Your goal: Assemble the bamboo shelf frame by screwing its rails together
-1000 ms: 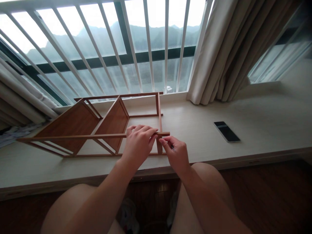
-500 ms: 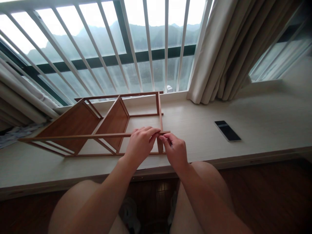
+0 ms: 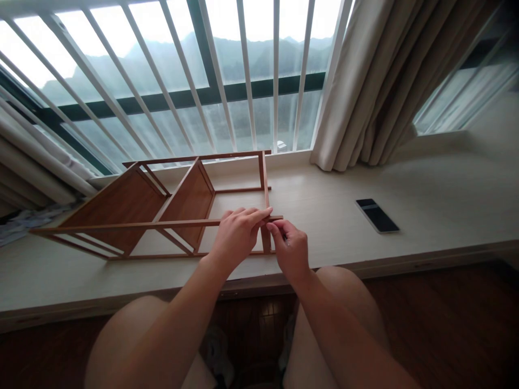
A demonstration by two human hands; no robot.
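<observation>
Though nearby, phone (image 3: 377, 215) apart from frame (image 3: 190, 208)

The rack (image 3: 188, 205) is a warm reddish brown, its rails and panels alike, against the pale cream of the ledge (image 3: 324, 210). The phone (image 3: 378, 216) shows a black screen crossed by a greyish band and edged in light silver. Behind, white bars (image 3: 276, 54) stripe a dark green window frame (image 3: 261, 88) and blue-grey hills (image 3: 259, 60), beside a plain beige-taupe curtain (image 3: 357, 97).
</observation>
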